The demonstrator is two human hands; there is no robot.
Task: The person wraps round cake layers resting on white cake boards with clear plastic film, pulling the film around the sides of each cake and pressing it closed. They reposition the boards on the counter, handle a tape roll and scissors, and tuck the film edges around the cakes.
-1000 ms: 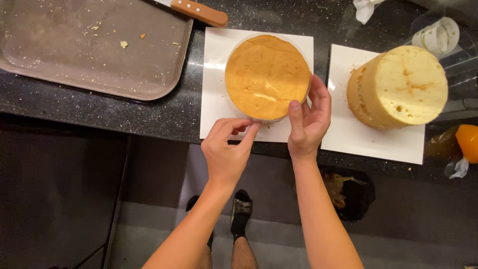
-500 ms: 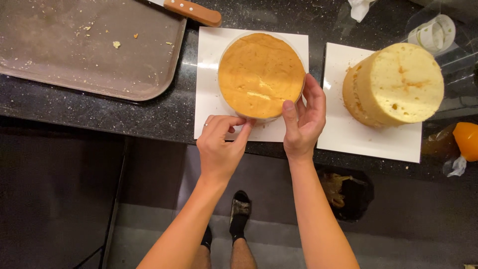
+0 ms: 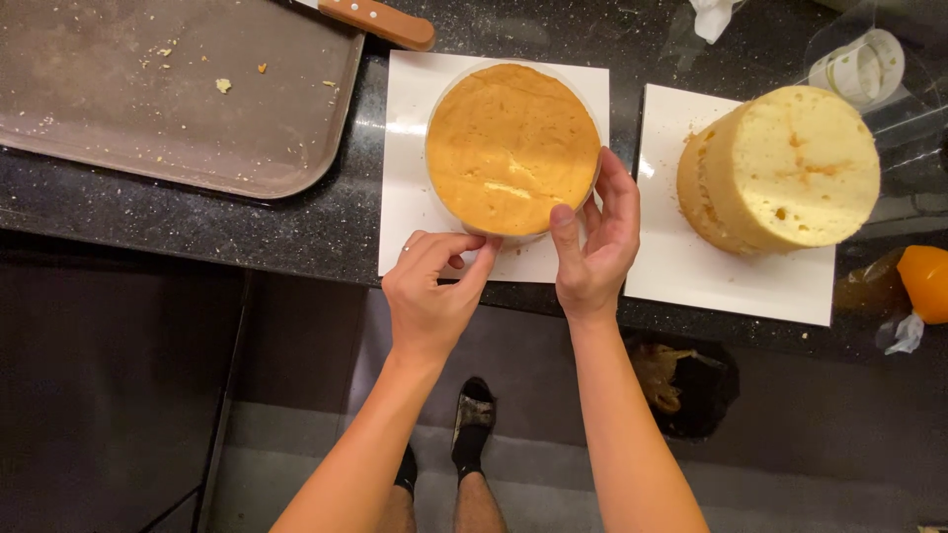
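Observation:
A round golden cake layer [image 3: 512, 146], wrapped in a clear plastic collar, stands on a white square board [image 3: 405, 197] on the dark counter. My right hand [image 3: 597, 247] cups the collar's near right side, thumb pressed against it. My left hand [image 3: 434, 286] pinches at the collar's near edge with thumb and fingers together; what it grips is too small to make out. A taller pale yellow stacked cake [image 3: 785, 168] sits on a second white board [image 3: 731, 271] to the right.
A brown baking tray [image 3: 168, 99] with crumbs lies at the left. A wooden-handled knife [image 3: 380, 20] rests beyond the cake board. A roll of clear collar strip [image 3: 857, 61] and an orange object [image 3: 928, 281] sit at the right. The counter edge runs below my hands.
Both hands have shifted slightly along the cake's near edge. My left hand's fingers have closed in against the collar beside the right thumb.

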